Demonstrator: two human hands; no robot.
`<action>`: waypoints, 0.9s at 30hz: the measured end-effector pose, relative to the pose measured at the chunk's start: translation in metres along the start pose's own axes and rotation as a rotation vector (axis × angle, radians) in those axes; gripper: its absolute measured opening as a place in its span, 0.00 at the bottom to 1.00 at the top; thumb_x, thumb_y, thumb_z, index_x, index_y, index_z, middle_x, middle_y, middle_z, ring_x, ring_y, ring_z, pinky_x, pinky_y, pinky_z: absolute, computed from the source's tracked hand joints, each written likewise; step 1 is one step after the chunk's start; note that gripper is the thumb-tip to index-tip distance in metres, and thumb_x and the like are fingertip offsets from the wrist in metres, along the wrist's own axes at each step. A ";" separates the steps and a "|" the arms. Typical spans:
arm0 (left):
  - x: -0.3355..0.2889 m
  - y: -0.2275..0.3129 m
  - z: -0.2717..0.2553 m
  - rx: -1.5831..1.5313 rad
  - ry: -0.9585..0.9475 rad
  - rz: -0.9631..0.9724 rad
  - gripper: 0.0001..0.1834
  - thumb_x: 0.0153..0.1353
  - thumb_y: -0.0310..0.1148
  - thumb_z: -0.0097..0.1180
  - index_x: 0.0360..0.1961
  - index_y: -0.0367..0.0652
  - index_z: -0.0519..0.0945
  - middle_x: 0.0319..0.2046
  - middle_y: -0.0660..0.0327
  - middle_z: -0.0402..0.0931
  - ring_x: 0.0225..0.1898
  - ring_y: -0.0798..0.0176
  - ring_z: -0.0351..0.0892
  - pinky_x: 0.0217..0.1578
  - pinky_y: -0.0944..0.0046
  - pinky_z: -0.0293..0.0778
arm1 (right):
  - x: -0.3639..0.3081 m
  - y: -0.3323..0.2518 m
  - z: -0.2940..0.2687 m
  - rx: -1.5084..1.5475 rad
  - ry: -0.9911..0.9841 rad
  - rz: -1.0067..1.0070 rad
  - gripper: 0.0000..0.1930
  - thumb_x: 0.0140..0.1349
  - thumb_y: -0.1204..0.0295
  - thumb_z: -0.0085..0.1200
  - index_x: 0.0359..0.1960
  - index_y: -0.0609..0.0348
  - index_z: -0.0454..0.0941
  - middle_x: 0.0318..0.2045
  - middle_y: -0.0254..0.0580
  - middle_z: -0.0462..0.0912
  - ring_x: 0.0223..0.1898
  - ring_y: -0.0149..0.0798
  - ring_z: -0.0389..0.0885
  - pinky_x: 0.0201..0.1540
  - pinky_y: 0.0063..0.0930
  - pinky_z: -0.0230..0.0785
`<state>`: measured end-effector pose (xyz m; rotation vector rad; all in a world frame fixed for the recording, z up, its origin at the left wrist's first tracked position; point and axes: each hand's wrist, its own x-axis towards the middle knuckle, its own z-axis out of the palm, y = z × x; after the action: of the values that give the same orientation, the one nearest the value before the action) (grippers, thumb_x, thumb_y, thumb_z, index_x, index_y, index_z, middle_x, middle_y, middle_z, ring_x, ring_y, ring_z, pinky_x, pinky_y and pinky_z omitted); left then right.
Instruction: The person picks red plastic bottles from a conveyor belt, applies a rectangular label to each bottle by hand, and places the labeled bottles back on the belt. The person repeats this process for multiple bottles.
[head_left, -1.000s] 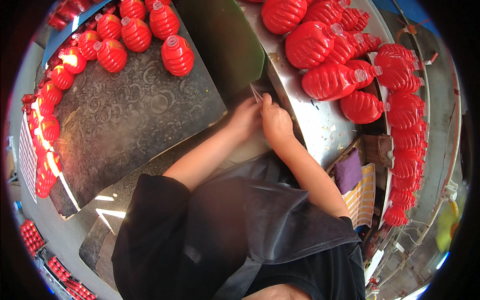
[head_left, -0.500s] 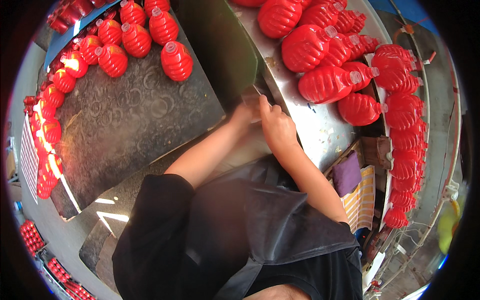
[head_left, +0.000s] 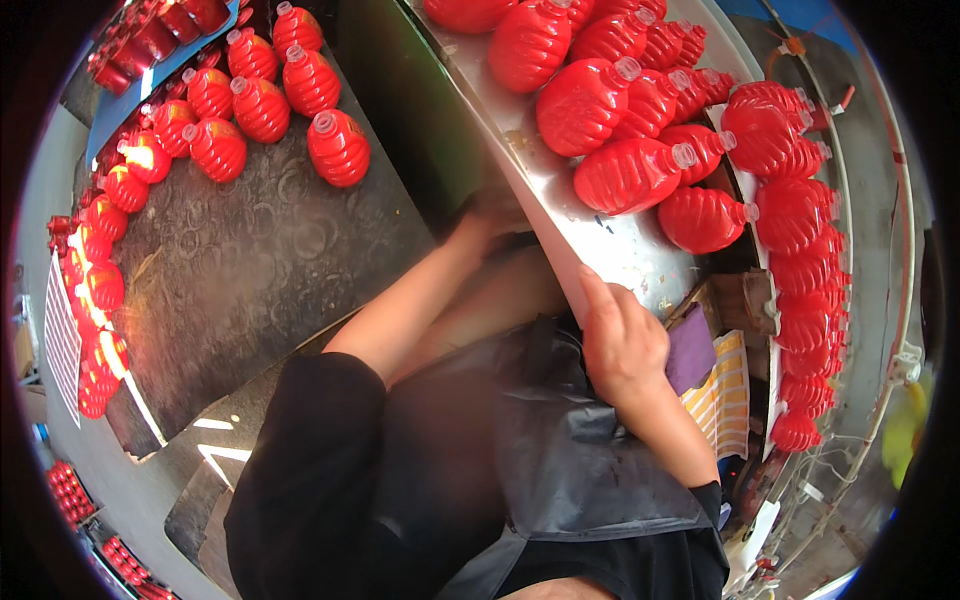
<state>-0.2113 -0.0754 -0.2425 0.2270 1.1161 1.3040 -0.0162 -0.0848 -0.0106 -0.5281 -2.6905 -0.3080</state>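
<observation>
My right hand (head_left: pixel 625 340) is at the near edge of the metal table (head_left: pixel 650 262). Its fingers are closed at the end of a pale strip (head_left: pixel 550 228) that runs along that edge; whether the strip is loose or part of the table I cannot tell. Lower down, my left hand (head_left: pixel 492 212) reaches into the dark gap between the two work surfaces, its fingers shadowed and blurred. Several red ribbed bottles with clear necks lie on the metal table, the nearest of them a bottle (head_left: pixel 706 220) close to my right hand.
On the left, a dark worn board (head_left: pixel 270 250) carries upright red bottles (head_left: pixel 338 148) along its far and left sides. A dark green panel (head_left: pixel 410 110) stands between the surfaces. At right are a purple cloth (head_left: pixel 690 350), a yellow-and-white sheet (head_left: pixel 722 395) and a row of red bottles (head_left: pixel 795 215).
My right hand has moved away from my left, toward me and to the right, to the table's edge. My left hand stays in the gap. The view has shifted slightly.
</observation>
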 end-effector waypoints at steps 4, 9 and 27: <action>-0.027 0.017 0.005 0.164 0.118 0.001 0.37 0.70 0.34 0.60 0.74 0.31 0.60 0.58 0.52 0.77 0.54 0.57 0.79 0.54 0.57 0.77 | -0.002 0.013 -0.048 0.078 0.130 0.056 0.24 0.55 0.86 0.58 0.57 0.65 0.81 0.38 0.46 0.85 0.31 0.44 0.85 0.32 0.31 0.79; -0.060 0.029 0.009 0.162 -0.007 -0.029 0.45 0.70 0.37 0.61 0.79 0.35 0.50 0.62 0.51 0.73 0.55 0.55 0.80 0.57 0.53 0.76 | -0.009 0.035 -0.114 0.164 0.424 0.252 0.17 0.61 0.85 0.52 0.52 0.65 0.78 0.40 0.56 0.86 0.34 0.51 0.86 0.39 0.41 0.81; -0.250 0.165 0.118 0.663 -0.614 0.620 0.37 0.64 0.53 0.62 0.70 0.49 0.71 0.73 0.57 0.67 0.78 0.56 0.57 0.76 0.38 0.53 | -0.054 0.034 -0.220 0.345 1.082 0.374 0.21 0.73 0.62 0.52 0.60 0.64 0.76 0.33 0.48 0.83 0.29 0.46 0.80 0.31 0.34 0.74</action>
<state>-0.1942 -0.1808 0.0611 1.4567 0.9234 1.2033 0.1150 -0.1330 0.1704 -0.5296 -1.5156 0.0064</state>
